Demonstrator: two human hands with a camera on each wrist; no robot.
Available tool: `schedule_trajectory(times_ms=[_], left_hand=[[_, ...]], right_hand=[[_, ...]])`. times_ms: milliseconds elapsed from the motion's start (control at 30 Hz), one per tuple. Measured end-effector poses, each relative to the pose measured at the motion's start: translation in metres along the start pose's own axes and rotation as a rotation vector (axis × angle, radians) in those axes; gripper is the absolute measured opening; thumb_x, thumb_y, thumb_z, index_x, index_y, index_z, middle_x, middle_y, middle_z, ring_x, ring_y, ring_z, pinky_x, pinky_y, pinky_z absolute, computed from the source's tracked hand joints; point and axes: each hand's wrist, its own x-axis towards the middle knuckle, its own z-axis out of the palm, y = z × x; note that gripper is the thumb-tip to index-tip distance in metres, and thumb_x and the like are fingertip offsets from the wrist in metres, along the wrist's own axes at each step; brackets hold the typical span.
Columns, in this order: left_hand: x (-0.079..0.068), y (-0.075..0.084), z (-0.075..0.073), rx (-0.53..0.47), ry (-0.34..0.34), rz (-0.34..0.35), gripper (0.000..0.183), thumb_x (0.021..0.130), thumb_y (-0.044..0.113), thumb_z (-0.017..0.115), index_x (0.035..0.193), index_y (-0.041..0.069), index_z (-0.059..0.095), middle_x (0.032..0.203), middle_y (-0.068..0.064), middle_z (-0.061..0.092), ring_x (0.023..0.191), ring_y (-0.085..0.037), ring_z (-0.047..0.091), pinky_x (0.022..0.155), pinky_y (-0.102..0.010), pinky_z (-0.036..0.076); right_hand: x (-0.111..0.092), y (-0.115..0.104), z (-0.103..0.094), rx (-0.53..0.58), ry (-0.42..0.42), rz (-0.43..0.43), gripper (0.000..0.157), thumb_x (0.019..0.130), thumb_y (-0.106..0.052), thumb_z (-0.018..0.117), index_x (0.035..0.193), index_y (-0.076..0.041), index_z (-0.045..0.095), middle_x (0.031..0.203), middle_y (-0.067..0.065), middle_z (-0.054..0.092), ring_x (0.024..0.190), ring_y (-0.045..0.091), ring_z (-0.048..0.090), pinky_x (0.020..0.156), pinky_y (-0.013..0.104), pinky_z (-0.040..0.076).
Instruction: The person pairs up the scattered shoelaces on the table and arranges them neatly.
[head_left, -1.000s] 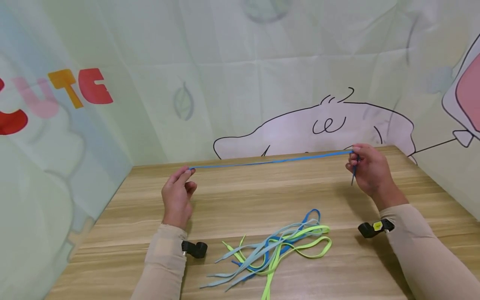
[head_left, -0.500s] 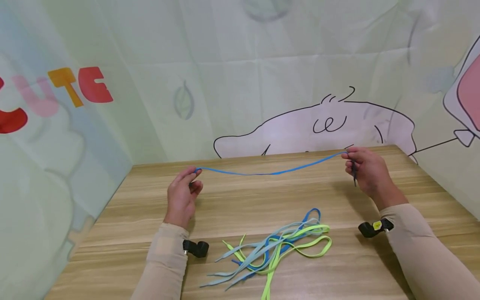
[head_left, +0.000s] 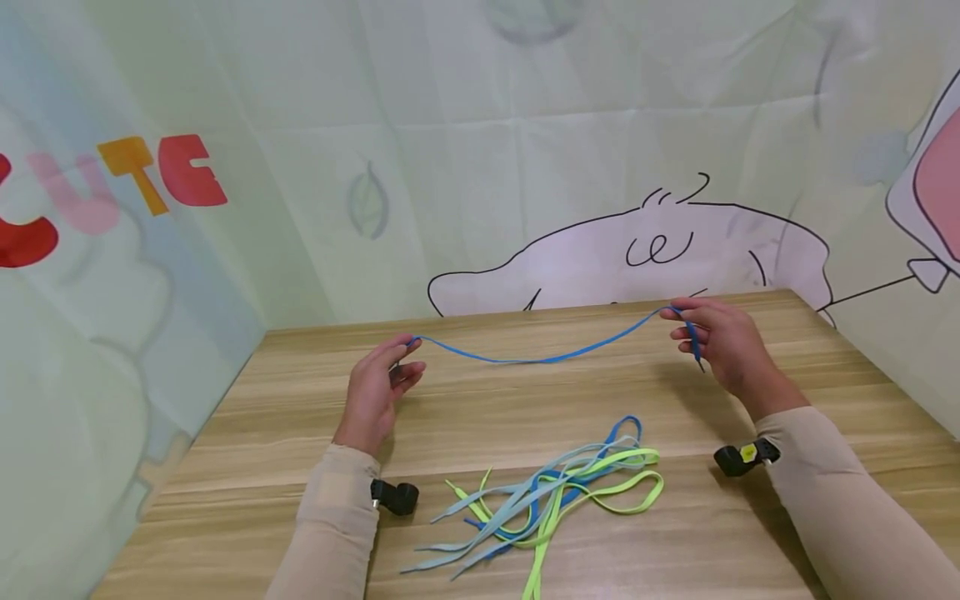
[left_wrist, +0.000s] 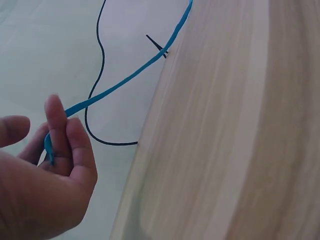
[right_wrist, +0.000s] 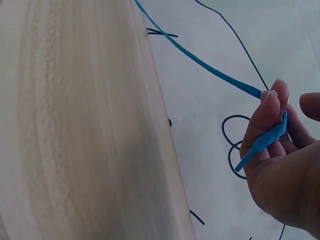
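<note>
A flat blue shoelace (head_left: pixel 542 361) hangs in a shallow sagging curve between my two hands, above the far part of the table. My left hand (head_left: pixel 372 398) holds one end, pinched between two fingers (left_wrist: pixel 58 125), with the thumb apart. Its tip curls down behind those fingers in the left wrist view. At the other end, my right hand (head_left: pixel 731 346) also pinches the lace between fingers (right_wrist: pixel 265 115). There the tipped end (right_wrist: pixel 245 161) dangles past the fingers, across the palm side.
On the wooden table (head_left: pixel 262 433) a loose heap lies between the forearms: light blue laces (head_left: pixel 502 517), yellow-green laces (head_left: pixel 551 521) and a darker blue lace (head_left: pixel 633 427), tangled over each other. A printed cloth backdrop (head_left: pixel 450 167) stands behind the table's far edge.
The hands have come closer together, left hand moving right and right hand moving left. The held lace has gone from nearly taut to sagging. The heap has not moved.
</note>
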Motion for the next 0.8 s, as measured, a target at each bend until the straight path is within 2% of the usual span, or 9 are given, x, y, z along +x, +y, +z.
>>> schedule_trajectory(times_ms=[100, 233, 400, 600, 733, 800], left_hand=[[0.000, -0.001, 0.000, -0.009, -0.021, -0.004, 0.035, 0.107, 0.016, 0.048, 0.138, 0.002, 0.056, 0.133, -0.010, 0.061, 0.083, -0.012, 0.069, 0.084, -0.027, 0.054], [0.004, -0.003, -0.004, -0.049, -0.029, -0.017, 0.037, 0.107, 0.015, 0.047, 0.141, 0.001, 0.052, 0.137, -0.013, 0.058, 0.091, -0.014, 0.069, 0.085, -0.026, 0.054], [0.006, -0.003, -0.011, -0.141, -0.032, -0.055, 0.037, 0.107, 0.017, 0.044, 0.142, 0.003, 0.047, 0.138, -0.015, 0.054, 0.105, -0.019, 0.067, 0.090, -0.027, 0.052], [0.006, 0.001, -0.015, -0.280, -0.013, -0.113, 0.028, 0.107, 0.024, 0.044, 0.131, 0.009, 0.050, 0.140, -0.016, 0.048, 0.119, -0.023, 0.062, 0.099, -0.029, 0.048], [0.007, 0.001, -0.015, -0.298, -0.002, -0.109, 0.030, 0.107, 0.022, 0.044, 0.132, 0.006, 0.046, 0.145, -0.018, 0.040, 0.129, -0.029, 0.054, 0.104, -0.031, 0.044], [0.007, 0.000, -0.015, -0.293, 0.007, -0.104, 0.032, 0.107, 0.021, 0.044, 0.134, 0.004, 0.045, 0.146, -0.018, 0.037, 0.132, -0.031, 0.050, 0.106, -0.032, 0.043]], right_hand=[[0.000, 0.001, 0.001, -0.049, -0.006, -0.003, 0.023, 0.104, -0.012, 0.052, 0.125, -0.004, 0.055, 0.105, -0.004, 0.074, 0.078, 0.012, 0.067, 0.070, 0.023, 0.056], [0.001, 0.002, 0.000, -0.103, -0.009, -0.004, 0.016, 0.105, -0.015, 0.052, 0.118, -0.014, 0.061, 0.107, -0.007, 0.074, 0.081, 0.012, 0.067, 0.071, 0.025, 0.056], [0.002, 0.004, -0.003, -0.123, -0.008, 0.012, 0.017, 0.104, -0.015, 0.052, 0.119, -0.015, 0.060, 0.106, -0.007, 0.074, 0.081, 0.011, 0.068, 0.072, 0.025, 0.056], [0.004, 0.006, -0.004, -0.130, 0.039, 0.041, 0.017, 0.104, -0.013, 0.051, 0.119, -0.013, 0.058, 0.101, -0.008, 0.074, 0.082, 0.009, 0.070, 0.074, 0.026, 0.057], [0.006, 0.007, -0.004, -0.174, 0.091, 0.047, 0.017, 0.103, -0.009, 0.050, 0.119, -0.005, 0.055, 0.095, -0.010, 0.072, 0.085, 0.008, 0.071, 0.075, 0.025, 0.057], [0.006, 0.008, -0.003, -0.233, 0.118, 0.053, 0.025, 0.103, -0.011, 0.049, 0.125, 0.000, 0.053, 0.100, -0.007, 0.068, 0.086, 0.006, 0.070, 0.076, 0.025, 0.057]])
